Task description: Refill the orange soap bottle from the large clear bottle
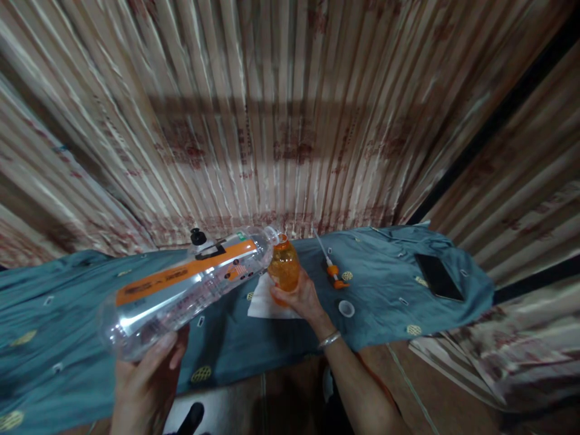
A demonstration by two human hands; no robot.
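Observation:
A large clear plastic bottle (194,284) with an orange and silver label is tilted in my left hand (151,362), which grips it near its base. Its mouth meets the neck of a small orange bottle (284,266). My right hand (299,296) is wrapped round the orange bottle, above a white cloth (267,302). Just right of it lies an orange pump head (336,277) with a long clear tube. A small round white cap (346,309) rests nearer the front edge.
A blue-green patterned cloth (380,302) covers the table. A black phone (438,277) lies at the right. Behind the large bottle stands a black-topped bottle (198,237). Pleated curtains (290,121) hang behind the table.

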